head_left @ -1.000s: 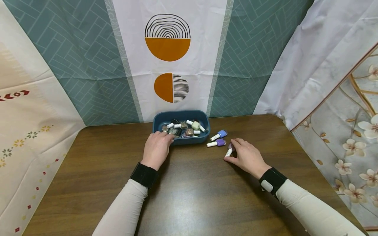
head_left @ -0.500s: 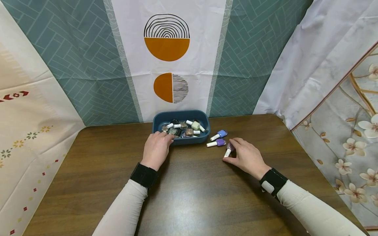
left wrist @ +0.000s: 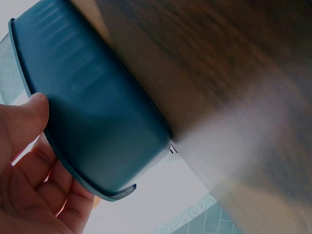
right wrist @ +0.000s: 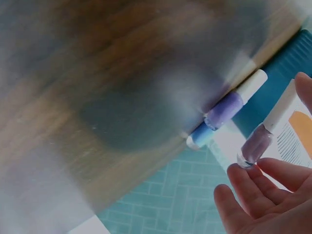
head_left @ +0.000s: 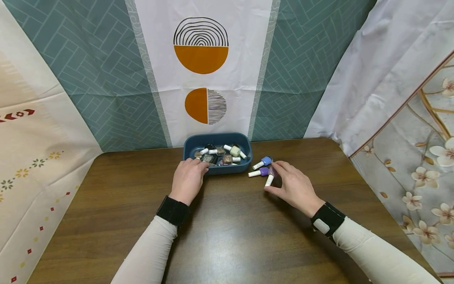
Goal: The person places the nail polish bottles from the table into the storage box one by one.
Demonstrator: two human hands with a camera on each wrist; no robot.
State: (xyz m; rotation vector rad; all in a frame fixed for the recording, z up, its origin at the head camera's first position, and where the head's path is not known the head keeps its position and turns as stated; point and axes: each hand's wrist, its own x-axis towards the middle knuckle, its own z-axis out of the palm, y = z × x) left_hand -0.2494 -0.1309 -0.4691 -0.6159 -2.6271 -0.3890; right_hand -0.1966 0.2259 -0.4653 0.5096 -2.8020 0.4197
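Note:
A dark blue plastic bin (head_left: 230, 170) stands at the table's back edge with several nail polish bottles in it. My left hand (head_left: 188, 179) grips its front left rim. In the left wrist view, the thumb (left wrist: 36, 109) lies on the bin's outer wall, the fingers behind the rim. My right hand (head_left: 296, 187) pinches a mauve nail polish bottle (right wrist: 258, 142) between thumb and fingertips, thumb by the white cap, fingers at the glass base. Close to its left, a purple nail polish bottle (head_left: 264, 171) and a blue nail polish bottle (head_left: 266, 160) lie on the table, caps pointing left.
The brown wooden table (head_left: 227, 236) reaches back to a green and white patterned cloth (head_left: 291, 94). Fabric also hangs at the left and right sides. In the bin, a pale green bottle (head_left: 235, 150) and a glittery brown bottle (head_left: 227, 159) lie among darker ones.
My right hand has moved slightly left with the mauve nail polish bottle, bringing it up close to the purple one. The left hand stays on the bin's rim.

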